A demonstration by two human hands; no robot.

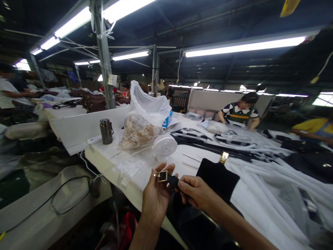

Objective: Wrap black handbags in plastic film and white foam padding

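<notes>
A black strap (172, 180) with a gold rectangular buckle (162, 176) at its end is held in front of me. My left hand (157, 194), palm up with the fingers curled, holds the strap at the buckle. My right hand (197, 192) pinches the strap just to the right, thumb on top. Behind my right hand a black flap (215, 178) with a gold clasp (223, 157) at its tip lies over white material. More dark, glossy material shows below my wrists, its shape partly hidden by my right forearm.
A small white fan (165, 146) stands just beyond my hands. Behind it are a clear plastic bag (140, 130) of brown pieces and a dark flask (106, 132). Black and white straps (192, 134) lie to the right. Across the table, a person (241, 111) works.
</notes>
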